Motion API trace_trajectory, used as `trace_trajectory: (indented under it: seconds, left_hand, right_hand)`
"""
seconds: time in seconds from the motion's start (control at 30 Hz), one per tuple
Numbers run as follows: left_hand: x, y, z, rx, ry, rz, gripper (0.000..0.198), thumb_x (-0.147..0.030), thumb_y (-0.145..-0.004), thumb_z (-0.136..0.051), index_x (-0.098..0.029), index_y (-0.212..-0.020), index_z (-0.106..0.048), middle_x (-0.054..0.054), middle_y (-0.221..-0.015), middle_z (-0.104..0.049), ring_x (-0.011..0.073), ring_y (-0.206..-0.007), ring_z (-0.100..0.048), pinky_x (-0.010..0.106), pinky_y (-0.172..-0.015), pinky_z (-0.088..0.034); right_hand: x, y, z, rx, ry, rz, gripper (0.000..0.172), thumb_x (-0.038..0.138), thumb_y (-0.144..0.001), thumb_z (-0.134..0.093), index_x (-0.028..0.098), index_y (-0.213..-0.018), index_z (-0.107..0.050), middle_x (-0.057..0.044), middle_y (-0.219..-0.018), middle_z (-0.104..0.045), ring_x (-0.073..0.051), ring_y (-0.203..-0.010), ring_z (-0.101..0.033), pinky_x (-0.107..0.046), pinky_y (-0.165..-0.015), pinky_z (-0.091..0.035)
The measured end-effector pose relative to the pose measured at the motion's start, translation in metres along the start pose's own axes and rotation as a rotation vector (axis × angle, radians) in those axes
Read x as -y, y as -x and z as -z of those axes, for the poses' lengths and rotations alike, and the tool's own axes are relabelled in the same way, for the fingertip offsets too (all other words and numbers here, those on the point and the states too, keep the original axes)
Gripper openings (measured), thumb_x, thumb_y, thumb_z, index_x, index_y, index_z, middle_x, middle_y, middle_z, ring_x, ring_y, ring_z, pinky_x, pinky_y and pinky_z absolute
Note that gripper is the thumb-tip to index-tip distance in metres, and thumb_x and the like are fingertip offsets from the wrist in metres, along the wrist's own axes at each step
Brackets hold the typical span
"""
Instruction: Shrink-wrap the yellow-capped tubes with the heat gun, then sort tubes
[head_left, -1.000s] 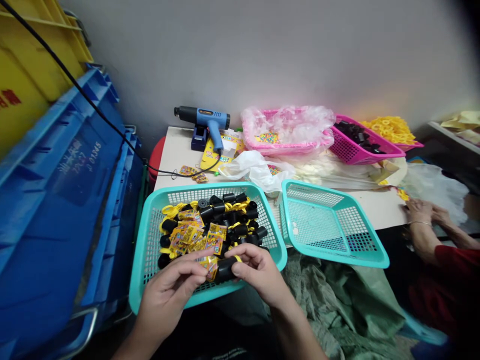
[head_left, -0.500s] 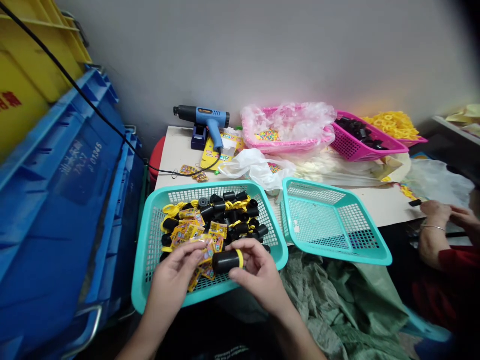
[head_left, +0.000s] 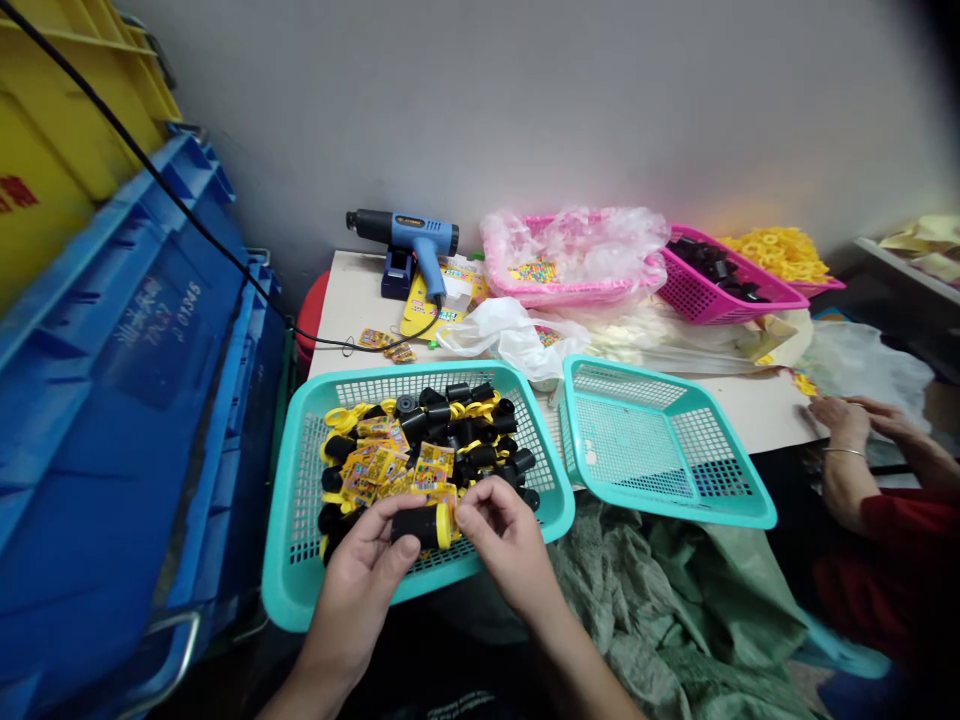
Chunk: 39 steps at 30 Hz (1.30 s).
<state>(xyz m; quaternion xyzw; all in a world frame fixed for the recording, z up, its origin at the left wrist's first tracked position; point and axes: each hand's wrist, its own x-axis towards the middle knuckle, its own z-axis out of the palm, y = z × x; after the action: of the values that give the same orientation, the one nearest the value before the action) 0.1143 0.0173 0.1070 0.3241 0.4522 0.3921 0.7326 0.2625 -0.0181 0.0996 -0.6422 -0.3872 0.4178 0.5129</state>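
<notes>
My left hand [head_left: 367,565] is closed around a small black plastic cylinder [head_left: 414,526] with a yellow ring at its right end. The cylinder lies on its side above the near part of a turquoise basket [head_left: 289,600]. Just right of the yellow end, my right hand [head_left: 504,535] has thumb and forefinger pinched together; what they hold, if anything, is hidden. Under and beyond my hands, the basket contains black cylinders [head_left: 415,424], yellow rings [head_left: 341,418] and printed yellow sachets [head_left: 382,465].
Another turquoise basket [head_left: 761,510] stands to the right. Behind are a blue heat gun [head_left: 427,240], a plastic-lined pink basket [head_left: 570,292] and a magenta basket [head_left: 694,290] with black parts. Blue crates [head_left: 90,420] flank the left. A co-worker's hands [head_left: 847,425] are at far right.
The black cylinder has passed from my right hand to my left and shifted left. My left fingers no longer pinch a sachet. The co-worker's hands have moved a little left.
</notes>
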Motion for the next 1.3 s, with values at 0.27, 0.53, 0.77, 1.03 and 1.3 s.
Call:
trace_trajectory:
  seconds: [0.27,0.53,0.77,1.03,1.3]
  left_hand:
    - [-0.005,-0.002,0.008,0.002,0.025,-0.087,0.041,-0.052,-0.068,-0.078,-0.023,-0.097,-0.07,0.005,-0.108,-0.068,0.022,-0.106,-0.06,0.026,-0.086,-0.049]
    - [-0.013,-0.005,0.021,0.066,0.006,0.004,0.03,-0.037,-0.07,-0.078,-0.023,-0.094,-0.065,0.002,-0.097,-0.063,0.0146,-0.078,-0.058,0.023,-0.063,-0.05]
    - [-0.014,-0.011,0.025,0.221,-0.142,0.139,0.034,-0.042,-0.075,-0.061,-0.022,-0.102,-0.067,0.003,-0.084,-0.063,0.0164,-0.071,-0.054,0.023,-0.053,-0.044]
    - [-0.016,-0.022,0.01,0.094,-0.639,-0.259,0.017,-0.035,-0.068,-0.066,-0.021,-0.058,-0.066,0.002,-0.066,-0.064,0.0181,-0.067,-0.058,0.029,-0.07,-0.047]
    - [-0.015,-0.021,0.012,0.154,-0.477,-0.078,0.025,-0.041,-0.074,-0.065,-0.02,-0.06,-0.066,0.002,-0.071,-0.065,0.0171,-0.072,-0.059,0.025,-0.07,-0.046]
  right_hand:
    - [0.002,-0.003,0.008,0.024,0.072,0.061,0.025,0.039,-0.085,-0.061,0.017,-0.075,-0.066,-0.003,-0.078,-0.057,-0.012,-0.071,-0.051,-0.025,-0.063,-0.039]
    - [0.002,-0.005,0.014,0.052,0.071,0.098,0.028,0.041,-0.088,-0.057,0.017,-0.075,-0.064,-0.003,-0.078,-0.056,-0.012,-0.073,-0.051,-0.025,-0.066,-0.039]
    - [-0.002,-0.005,0.01,0.02,0.1,0.13,0.028,0.04,-0.09,-0.056,0.017,-0.076,-0.061,-0.002,-0.076,-0.054,-0.012,-0.072,-0.05,-0.025,-0.065,-0.038]
    - [0.001,-0.002,0.003,0.048,0.011,0.029,0.025,0.041,-0.082,-0.064,0.017,-0.081,-0.061,0.0,-0.074,-0.054,-0.011,-0.066,-0.047,-0.023,-0.062,-0.037]
    - [-0.012,-0.013,0.005,0.102,-0.138,-0.135,0.04,0.054,-0.077,-0.067,0.015,-0.07,-0.062,-0.001,-0.07,-0.055,-0.012,-0.067,-0.047,-0.024,-0.065,-0.038]
